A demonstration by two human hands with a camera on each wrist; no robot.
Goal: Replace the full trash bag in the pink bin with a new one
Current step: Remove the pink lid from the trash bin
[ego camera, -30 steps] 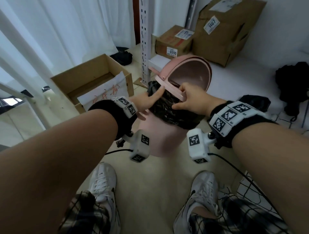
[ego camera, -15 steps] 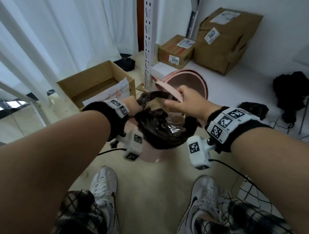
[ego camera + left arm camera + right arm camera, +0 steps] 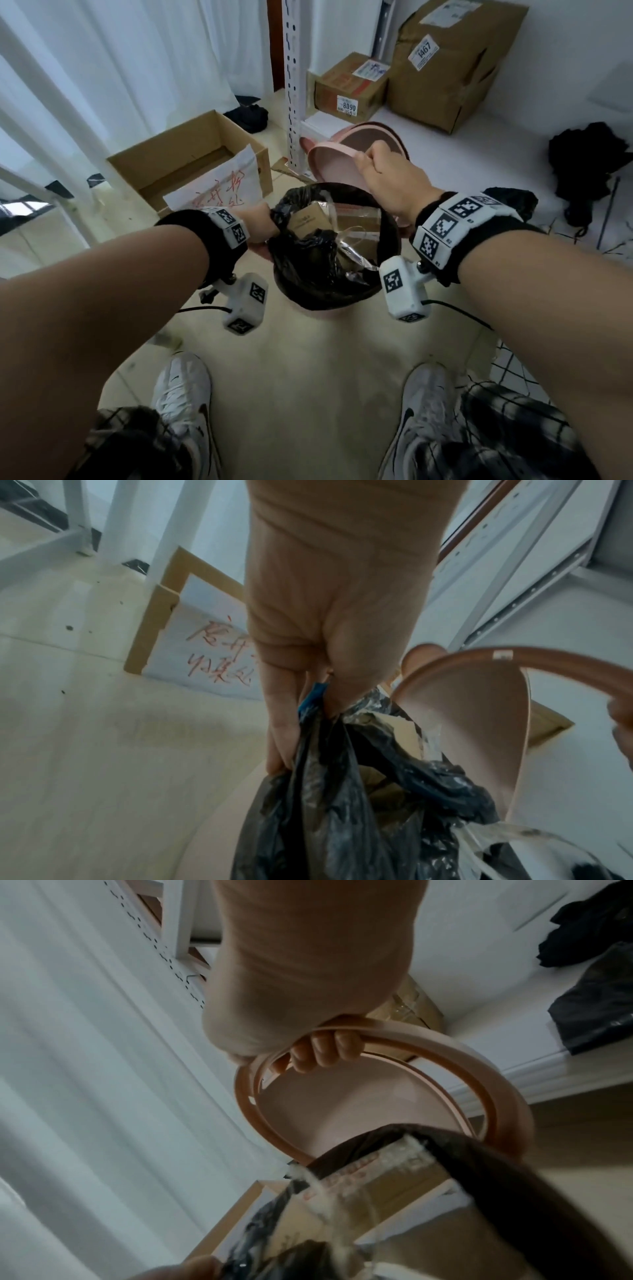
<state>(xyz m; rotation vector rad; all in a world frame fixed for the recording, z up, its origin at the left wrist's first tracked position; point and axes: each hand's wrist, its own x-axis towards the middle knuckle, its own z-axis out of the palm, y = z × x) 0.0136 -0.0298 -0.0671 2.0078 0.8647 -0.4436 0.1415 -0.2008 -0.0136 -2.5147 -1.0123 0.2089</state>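
Note:
The pink bin (image 3: 320,310) stands on the floor between my feet, lined with a black trash bag (image 3: 308,260) holding cardboard and clear plastic scraps. My left hand (image 3: 262,226) grips the bag's gathered left edge; in the left wrist view its fingers (image 3: 284,739) curl round the black plastic (image 3: 342,791). My right hand (image 3: 387,178) holds the pink rim ring (image 3: 335,168) with the lid behind it, lifted off the bin at the far side. The right wrist view shows my fingers (image 3: 322,1053) hooked under that ring (image 3: 428,1053), above the bag's mouth (image 3: 462,1139).
An open cardboard box (image 3: 178,154) with a paper sign stands left of the bin. A white perforated shelf post (image 3: 293,78) rises just behind it, with sealed cartons (image 3: 349,89) and a bigger carton (image 3: 452,65) beyond. Black bags (image 3: 589,154) lie at the right. White curtains hang left.
My right hand has lifted the pink ring and lid up and away from the bin. My left hand has taken hold of the bag's left edge, and the bag's mouth now stands open.

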